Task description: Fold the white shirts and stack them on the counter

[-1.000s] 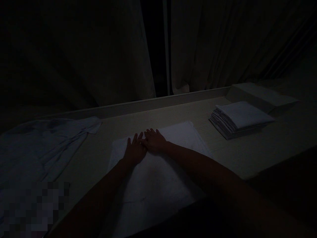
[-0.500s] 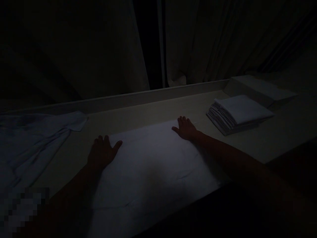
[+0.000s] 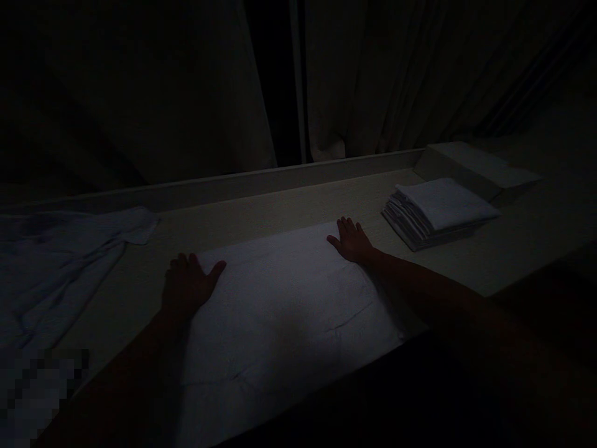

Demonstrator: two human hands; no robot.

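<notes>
- The left hand (image 3: 186, 286) lies flat, palm down, fingers together and thumb spread to its 2 o'clock, gripping nothing.
- It rests on the far left corner of the towel (image 3: 280, 311); the thumb lies on the cloth and the fingers reach over its left edge.
- The right hand (image 3: 351, 240) also lies flat and open, fingers slightly fanned toward 11 o'clock, clamped on nothing.
- It presses on the far right corner of the towel, well apart from the left hand, with the full width of cloth between them.
- The towel is white and spread flat on the table (image 3: 261, 214), running from the two hands back toward the near edge at 6 o'clock; a few faint creases show in its near half.
- At 2 o'clock from the right hand, near it but not touching, sits a stack (image 3: 436, 211) of folded white cloths.
- Just beyond the stack, at 1 o'clock, lies a low pale block (image 3: 476, 165) against the table's back rim.
- At 9 o'clock from the left hand, a crumpled pale garment (image 3: 60, 261) lies loose on the table, apart from the towel.
- Dark curtains (image 3: 373, 81) hang behind the table at 12 o'clock; the scene is very dim.
</notes>
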